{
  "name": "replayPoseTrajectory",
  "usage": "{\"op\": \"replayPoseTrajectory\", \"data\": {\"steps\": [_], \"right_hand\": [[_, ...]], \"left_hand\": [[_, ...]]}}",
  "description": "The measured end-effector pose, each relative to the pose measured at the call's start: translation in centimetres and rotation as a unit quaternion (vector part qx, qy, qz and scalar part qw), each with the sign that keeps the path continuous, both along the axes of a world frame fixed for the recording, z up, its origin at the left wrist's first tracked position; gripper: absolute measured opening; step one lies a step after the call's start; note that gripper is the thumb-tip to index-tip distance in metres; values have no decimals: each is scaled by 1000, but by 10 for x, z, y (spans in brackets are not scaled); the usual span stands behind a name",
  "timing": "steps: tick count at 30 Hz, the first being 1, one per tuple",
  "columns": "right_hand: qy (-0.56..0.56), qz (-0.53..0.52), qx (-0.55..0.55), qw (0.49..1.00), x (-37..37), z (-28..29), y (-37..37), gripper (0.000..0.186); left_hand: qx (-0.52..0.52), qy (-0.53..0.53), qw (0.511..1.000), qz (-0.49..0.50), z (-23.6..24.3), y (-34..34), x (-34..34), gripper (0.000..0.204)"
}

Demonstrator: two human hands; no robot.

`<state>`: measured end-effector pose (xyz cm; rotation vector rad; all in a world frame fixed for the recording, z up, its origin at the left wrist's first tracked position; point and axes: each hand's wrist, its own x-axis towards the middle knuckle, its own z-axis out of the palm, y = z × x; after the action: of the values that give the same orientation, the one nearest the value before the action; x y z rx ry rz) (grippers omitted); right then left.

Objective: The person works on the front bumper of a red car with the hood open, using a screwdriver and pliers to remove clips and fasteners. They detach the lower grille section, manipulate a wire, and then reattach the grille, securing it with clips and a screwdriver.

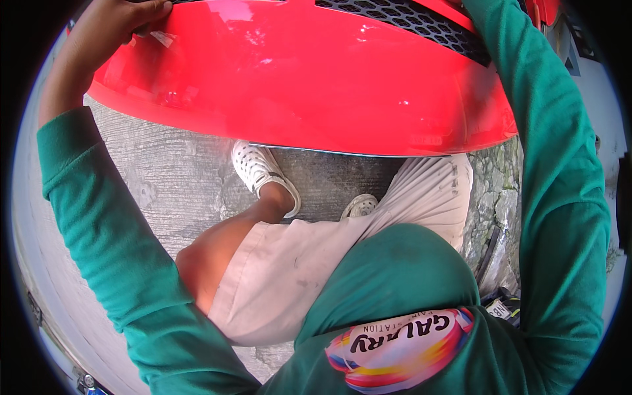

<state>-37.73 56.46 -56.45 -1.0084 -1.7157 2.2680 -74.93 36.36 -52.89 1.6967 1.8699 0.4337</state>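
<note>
A glossy red car bumper (pixel 296 72) spans the upper part of the view, above my legs. Black honeycomb grille mesh (pixel 401 20) is set into its far side. At the upper left, my left hand (pixel 135 18) is closed on the bumper's far left edge, its fingers curled and partly hidden. My right arm in its green sleeve (pixel 559 151) reaches up along the right end of the bumper. The right hand lies beyond the top edge of the picture, so its grip does not show.
Below the bumper is grey ridged concrete (pixel 171 171), with rough broken ground (pixel 494 191) on the right. My feet in white clogs (pixel 253 168) stand under the bumper's near edge. A small dark item with a pale label (pixel 500 308) lies by my right side.
</note>
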Motion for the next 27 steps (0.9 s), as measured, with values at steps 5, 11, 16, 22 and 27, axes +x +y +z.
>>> {"op": "replayPoseTrajectory", "data": {"steps": [5, 11, 16, 22, 27], "right_hand": [[-2, 0, -18, 1000, -1, 3, -4, 32], [16, 5, -11, 1000, -2, 1, -5, 28], [2, 1, -3, 1000, -1, 1, -4, 33], [-12, -9, -8, 1000, -1, 1, -4, 38], [-10, -5, -18, 1000, 0, 0, 0, 39]], "left_hand": [[26, -41, 998, 51, 15, -7, 28, 5], [115, -31, 990, 73, 10, -26, 46, 9], [52, -62, 994, 78, 22, -20, 39, 9], [96, -14, 991, 97, 19, -28, 47, 7], [115, 8, 989, 96, 17, -30, 48, 11]]}}
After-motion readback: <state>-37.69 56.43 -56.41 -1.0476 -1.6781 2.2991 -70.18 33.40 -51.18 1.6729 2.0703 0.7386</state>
